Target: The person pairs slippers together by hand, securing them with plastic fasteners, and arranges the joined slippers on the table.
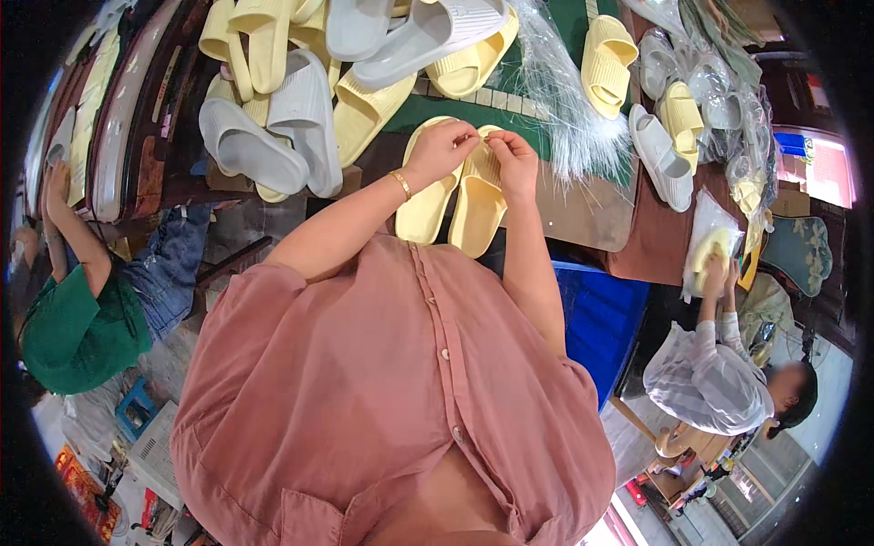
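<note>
A pair of pale yellow slide slippers lies right in front of me, the left slipper [420,211] beside the right slipper [477,218], soles down with heels toward me. Over their straps my left hand [443,151] and my right hand [515,163] meet, fingertips pinched close together. Whatever thin thing they hold is too small to make out. A bracelet circles my left wrist. Just beyond my right hand spreads a bundle of clear, thin plastic strands [575,114] on the green table mat.
Grey slippers [250,150] and yellow slippers [369,109] are heaped at the left and far side. Bagged slippers [710,96] lie at the right, where a co-worker [715,378] handles a yellow slipper in plastic. Another person [82,318] works at the left. A blue bin [596,318] stands below the table edge.
</note>
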Demonstrator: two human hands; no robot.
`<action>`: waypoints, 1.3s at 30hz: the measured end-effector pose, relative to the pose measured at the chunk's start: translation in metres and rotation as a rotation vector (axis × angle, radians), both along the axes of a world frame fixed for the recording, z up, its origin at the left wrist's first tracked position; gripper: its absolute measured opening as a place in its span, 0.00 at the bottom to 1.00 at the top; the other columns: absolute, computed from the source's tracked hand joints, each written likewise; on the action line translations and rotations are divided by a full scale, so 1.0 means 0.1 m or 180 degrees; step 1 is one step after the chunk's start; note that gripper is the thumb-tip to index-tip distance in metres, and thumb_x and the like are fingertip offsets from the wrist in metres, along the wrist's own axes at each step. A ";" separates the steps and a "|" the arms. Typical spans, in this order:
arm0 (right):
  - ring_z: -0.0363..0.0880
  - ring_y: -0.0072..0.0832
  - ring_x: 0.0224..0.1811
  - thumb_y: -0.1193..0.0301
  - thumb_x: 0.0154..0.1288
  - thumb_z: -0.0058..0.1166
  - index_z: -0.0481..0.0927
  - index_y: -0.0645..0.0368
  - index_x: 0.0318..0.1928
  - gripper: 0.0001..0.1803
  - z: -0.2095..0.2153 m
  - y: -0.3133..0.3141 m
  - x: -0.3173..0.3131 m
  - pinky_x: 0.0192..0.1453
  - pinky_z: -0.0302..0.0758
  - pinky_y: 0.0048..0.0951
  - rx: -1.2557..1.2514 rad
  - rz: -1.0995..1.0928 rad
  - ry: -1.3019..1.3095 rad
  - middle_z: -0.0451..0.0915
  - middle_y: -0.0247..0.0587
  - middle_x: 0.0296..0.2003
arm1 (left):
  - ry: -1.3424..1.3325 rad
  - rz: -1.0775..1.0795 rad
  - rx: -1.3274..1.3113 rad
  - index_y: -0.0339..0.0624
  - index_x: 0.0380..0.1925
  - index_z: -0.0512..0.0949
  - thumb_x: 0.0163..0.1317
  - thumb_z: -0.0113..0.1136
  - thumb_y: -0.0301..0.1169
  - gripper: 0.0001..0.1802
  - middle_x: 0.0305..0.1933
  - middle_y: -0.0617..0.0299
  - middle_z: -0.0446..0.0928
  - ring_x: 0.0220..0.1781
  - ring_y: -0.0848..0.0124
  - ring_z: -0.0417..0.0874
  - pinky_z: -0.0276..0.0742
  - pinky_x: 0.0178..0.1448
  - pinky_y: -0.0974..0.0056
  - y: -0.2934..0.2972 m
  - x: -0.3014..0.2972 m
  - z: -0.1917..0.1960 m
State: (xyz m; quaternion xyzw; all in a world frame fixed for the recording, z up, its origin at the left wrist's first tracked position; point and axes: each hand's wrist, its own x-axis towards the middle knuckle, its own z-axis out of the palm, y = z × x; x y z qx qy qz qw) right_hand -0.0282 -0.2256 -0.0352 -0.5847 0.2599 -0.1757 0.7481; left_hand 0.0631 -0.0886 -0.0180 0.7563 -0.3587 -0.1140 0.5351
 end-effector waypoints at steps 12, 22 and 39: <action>0.77 0.17 0.34 0.78 0.61 0.54 0.80 0.65 0.38 0.05 0.04 0.03 0.00 0.41 0.73 0.18 -0.0077 0.0051 0.0061 0.81 0.33 0.33 | -0.0055 -0.0017 -0.0026 0.36 0.30 0.79 0.57 0.60 0.30 0.07 0.27 0.57 0.76 0.25 0.68 0.76 0.72 0.31 0.66 -0.01 0.01 -0.07; 0.76 0.16 0.34 0.79 0.61 0.53 0.80 0.64 0.38 0.05 0.03 0.01 -0.01 0.41 0.72 0.17 0.0100 0.0004 0.0001 0.81 0.32 0.34 | 0.0066 0.0005 -0.0075 0.36 0.31 0.79 0.58 0.60 0.30 0.08 0.27 0.57 0.76 0.26 0.67 0.77 0.72 0.31 0.66 0.00 0.01 -0.07; 0.75 0.13 0.33 0.82 0.57 0.55 0.78 0.62 0.39 0.09 -0.07 0.02 0.01 0.39 0.74 0.16 -0.0781 0.0397 0.0282 0.79 0.29 0.33 | 0.0297 0.0132 0.0049 0.35 0.33 0.78 0.58 0.60 0.30 0.09 0.29 0.56 0.78 0.26 0.69 0.78 0.73 0.33 0.67 0.07 0.00 -0.04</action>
